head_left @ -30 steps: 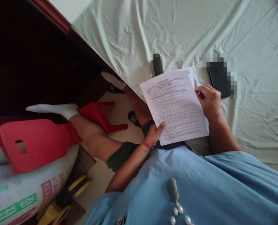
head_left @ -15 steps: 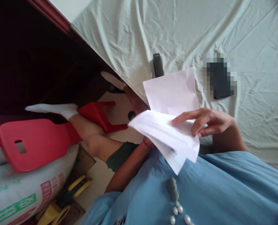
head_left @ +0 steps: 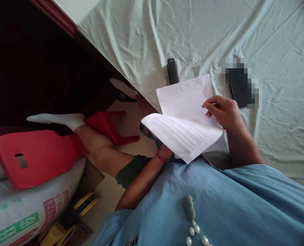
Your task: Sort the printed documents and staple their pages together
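My left hand [head_left: 167, 152] is mostly hidden beneath a bundle of printed sheets of paper [head_left: 182, 131], which it holds up in front of my body; a red cord circles the wrist. The top sheet bends upward, with lines of print on its face. My right hand [head_left: 225, 111] hovers over a plain white sheet [head_left: 185, 97] behind the bundle. Its fingers are curled with the tips close together, and nothing shows in them. Just past the white sheet lies a black stapler-like object [head_left: 172, 71], partly covered by the sheet's edge.
A pale wrinkled cloth [head_left: 193, 34] covers the surface ahead. To the right lies a dark, partly blurred phone-like object [head_left: 240, 89]. A red plastic chair [head_left: 39, 157] is at left, beside a white printed sack [head_left: 26, 205] and yellow tape rolls [head_left: 57, 235].
My right hand has left the printed sheets and moved up and away, over the plain sheet. The bundle's lower corners have lifted, and its top page now bends the other way with print visible.
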Demonstrator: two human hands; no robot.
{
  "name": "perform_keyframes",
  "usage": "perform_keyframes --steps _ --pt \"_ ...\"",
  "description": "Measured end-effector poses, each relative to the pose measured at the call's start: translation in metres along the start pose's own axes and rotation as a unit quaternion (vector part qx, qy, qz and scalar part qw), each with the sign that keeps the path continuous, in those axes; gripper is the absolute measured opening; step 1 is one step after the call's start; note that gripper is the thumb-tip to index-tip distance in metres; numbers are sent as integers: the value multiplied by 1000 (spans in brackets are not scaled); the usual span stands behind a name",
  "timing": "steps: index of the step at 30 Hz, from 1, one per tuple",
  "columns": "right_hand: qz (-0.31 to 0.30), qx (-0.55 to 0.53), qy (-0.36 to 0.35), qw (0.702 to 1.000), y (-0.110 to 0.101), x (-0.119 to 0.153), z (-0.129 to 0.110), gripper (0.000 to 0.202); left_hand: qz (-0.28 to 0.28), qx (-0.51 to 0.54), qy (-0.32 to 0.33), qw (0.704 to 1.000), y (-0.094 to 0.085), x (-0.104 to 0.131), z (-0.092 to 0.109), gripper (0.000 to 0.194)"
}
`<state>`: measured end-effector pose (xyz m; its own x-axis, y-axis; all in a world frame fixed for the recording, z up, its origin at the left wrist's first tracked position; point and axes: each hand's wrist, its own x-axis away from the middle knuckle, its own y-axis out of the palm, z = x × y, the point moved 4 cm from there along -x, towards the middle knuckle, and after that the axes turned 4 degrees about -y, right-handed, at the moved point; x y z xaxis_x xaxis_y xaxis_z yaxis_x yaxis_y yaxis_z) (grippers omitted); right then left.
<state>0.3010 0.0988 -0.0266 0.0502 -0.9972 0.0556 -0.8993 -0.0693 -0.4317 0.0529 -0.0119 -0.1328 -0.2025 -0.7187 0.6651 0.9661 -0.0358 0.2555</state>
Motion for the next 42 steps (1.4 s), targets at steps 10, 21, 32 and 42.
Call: perform_keyframes --steps 10,21,32,42 --pt "137 145 30 979 -10 -13 29 12 -30 2 28 999 5 -1 -7 75" --pt "161 116 -95 975 -9 -7 6 15 -33 9 38 999 7 0 -6 76" --pt "190 112 -181 958 -9 -1 -2 9 -29 9 27 999 6 4 -6 76" --pt "-214 -227 -168 935 -11 5 -15 17 -25 26 8 999 6 5 -1 73"
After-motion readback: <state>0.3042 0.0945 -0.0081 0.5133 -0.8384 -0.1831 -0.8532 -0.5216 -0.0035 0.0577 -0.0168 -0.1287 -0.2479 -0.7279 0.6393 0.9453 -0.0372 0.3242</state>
